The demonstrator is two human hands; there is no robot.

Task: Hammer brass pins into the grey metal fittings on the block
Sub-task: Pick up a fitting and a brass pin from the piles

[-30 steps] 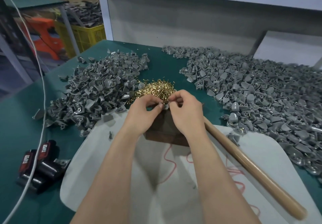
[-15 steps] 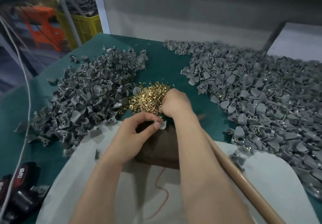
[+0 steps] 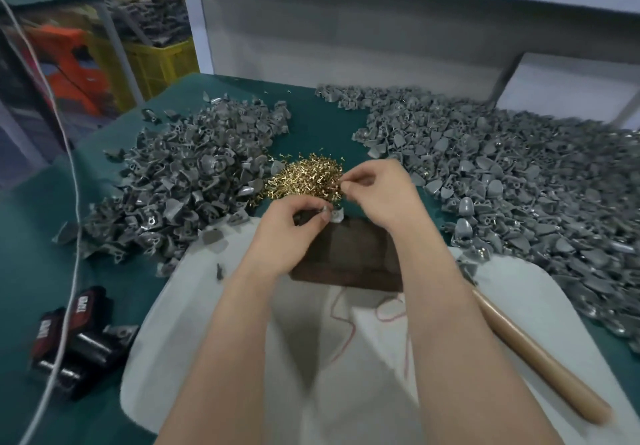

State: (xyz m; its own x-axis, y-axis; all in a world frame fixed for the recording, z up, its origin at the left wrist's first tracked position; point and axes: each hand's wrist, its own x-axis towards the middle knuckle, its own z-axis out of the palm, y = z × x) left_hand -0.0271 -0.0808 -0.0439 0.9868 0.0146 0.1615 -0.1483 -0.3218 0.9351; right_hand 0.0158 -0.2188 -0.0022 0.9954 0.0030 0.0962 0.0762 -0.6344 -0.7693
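A dark wooden block (image 3: 356,254) lies on a white cloth (image 3: 346,358) in front of me. My left hand (image 3: 291,230) pinches a small grey metal fitting (image 3: 335,215) at the block's far edge. Just behind it, my right hand (image 3: 381,192) pinches at the right edge of a heap of brass pins (image 3: 304,180); a pin between its fingertips is too small to make out. The hammer's wooden handle (image 3: 540,354) lies on the cloth at the right, its head hidden behind my right forearm.
Large piles of grey fittings cover the green table on the left (image 3: 187,188) and right (image 3: 519,181). Two black and red batteries (image 3: 65,340) and a white cable (image 3: 69,237) lie at the near left. A grey wall stands behind the table.
My right hand has drawn back from the top of the pin heap to its right edge, fingertips pinched. My left hand still holds the fitting at the block's far edge. The camera has shifted.
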